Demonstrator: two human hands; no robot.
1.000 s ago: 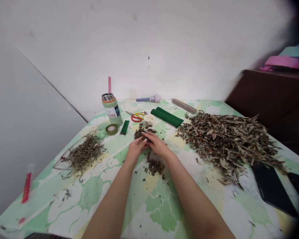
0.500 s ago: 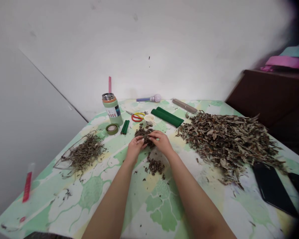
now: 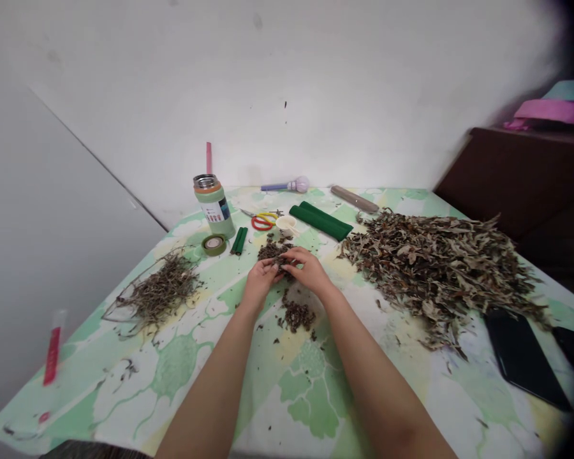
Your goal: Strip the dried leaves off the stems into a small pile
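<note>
My left hand (image 3: pixel 260 280) and my right hand (image 3: pixel 309 271) meet over a small dark heap of crumbled dried leaves (image 3: pixel 270 250). Fingers of both hands are closed in a pinch on a bit of dried leaf (image 3: pixel 280 260), partly hidden by the fingertips. Below the hands lies another small pile of crumbled bits (image 3: pixel 298 317). A large mound of dried leaves (image 3: pixel 430 261) spreads to the right, and a tangle of dry stems (image 3: pixel 165 290) lies to the left. Just beyond the heap is a small white cup (image 3: pixel 286 224) with a light-coloured stick or handle.
Behind stand a green flask (image 3: pixel 215 213), its round lid (image 3: pixel 213 245), red-yellow scissors (image 3: pixel 264 221), small green rolls (image 3: pixel 239 241), larger green rolls (image 3: pixel 320 220), a brown roll (image 3: pixel 354 199) and a purple-handled brush (image 3: pixel 287 185). A black phone (image 3: pixel 526 357) lies right.
Both hands stay over the heap, and the fingertips have shifted slightly around the leaf bit. The whole view has tilted a little, so things sit slightly higher.
</note>
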